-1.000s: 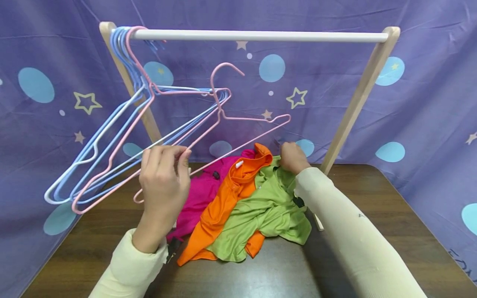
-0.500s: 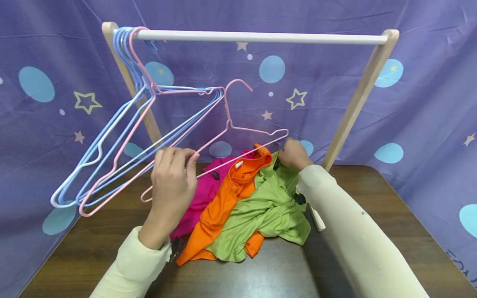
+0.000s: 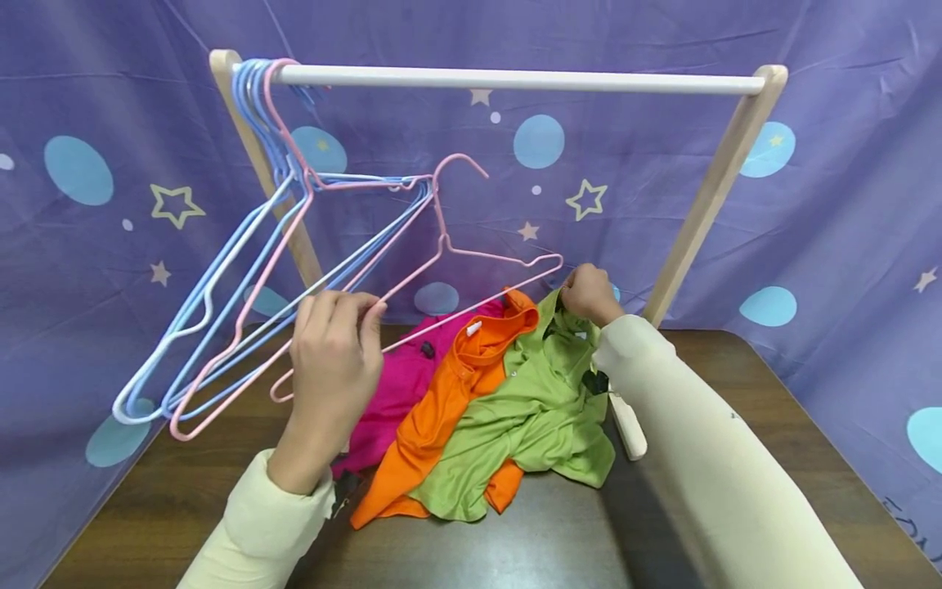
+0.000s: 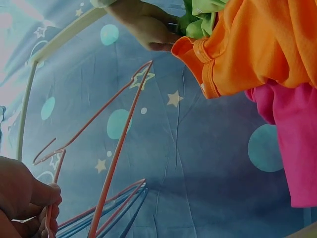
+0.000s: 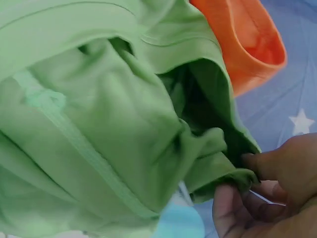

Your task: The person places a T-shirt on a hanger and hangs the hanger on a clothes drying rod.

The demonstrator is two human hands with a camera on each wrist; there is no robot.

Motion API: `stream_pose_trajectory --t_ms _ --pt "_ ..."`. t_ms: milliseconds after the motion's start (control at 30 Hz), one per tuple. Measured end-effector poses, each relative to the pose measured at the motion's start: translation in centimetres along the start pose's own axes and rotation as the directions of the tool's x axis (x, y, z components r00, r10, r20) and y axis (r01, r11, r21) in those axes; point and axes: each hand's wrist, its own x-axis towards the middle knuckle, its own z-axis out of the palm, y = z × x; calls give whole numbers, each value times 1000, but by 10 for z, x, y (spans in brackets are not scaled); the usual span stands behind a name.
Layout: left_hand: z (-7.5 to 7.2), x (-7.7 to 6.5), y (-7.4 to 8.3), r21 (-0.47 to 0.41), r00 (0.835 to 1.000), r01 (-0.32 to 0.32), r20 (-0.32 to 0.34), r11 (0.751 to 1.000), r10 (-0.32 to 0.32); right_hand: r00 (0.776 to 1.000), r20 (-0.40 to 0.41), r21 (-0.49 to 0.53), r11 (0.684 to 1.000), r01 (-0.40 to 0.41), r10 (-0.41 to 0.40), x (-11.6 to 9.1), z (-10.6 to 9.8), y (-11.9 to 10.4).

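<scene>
My left hand (image 3: 334,364) pinches one side of a pink hanger (image 3: 504,258) between thumb and fingers, its hook pointing up and free of the rail. With thumb and fingertips, my right hand (image 3: 589,293) grips the collar edge of a green shirt (image 3: 515,425); the right wrist view shows the shirt's neck opening (image 5: 198,94) spread beside those fingers. The shirt lies crumpled over an orange garment (image 3: 434,401), with a magenta garment (image 3: 386,401) to the left. In the left wrist view the pink hanger (image 4: 116,153) stands apart from the green cloth.
A rack with a white rail (image 3: 515,79) and wooden posts (image 3: 706,204) stands across the back. Several blue, white and pink hangers (image 3: 243,311) hang at its left end. Below is a brown wooden table (image 3: 706,401); a purple patterned curtain (image 3: 625,33) hangs behind.
The held pink hanger came down and right, then drifted slightly left. My right hand has raised the green shirt's collar edge a little and shifted it right.
</scene>
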Motion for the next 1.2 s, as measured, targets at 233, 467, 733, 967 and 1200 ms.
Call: stream_pose_trajectory --t_ms 233,467,733,967,1200 --pt "-2 0 2 14 998 -17 61 1000 16 998 -8 70 995 -69 69 1 -17 -2" --pt "-1 -1 4 -6 997 -22 80 1000 22 995 -20 102 990 -95 97 0 -27 -8" --pt "5 -6 8 -5 995 -35 98 999 35 990 -35 188 974 -125 134 0 -34 -14" --pt "10 -10 10 -1 995 -23 94 1000 24 988 -108 129 987 -93 108 -2 -30 -19" --pt "11 -12 12 -9 997 -5 81 1000 6 976 -215 11 1000 -21 22 -7 -28 -22"
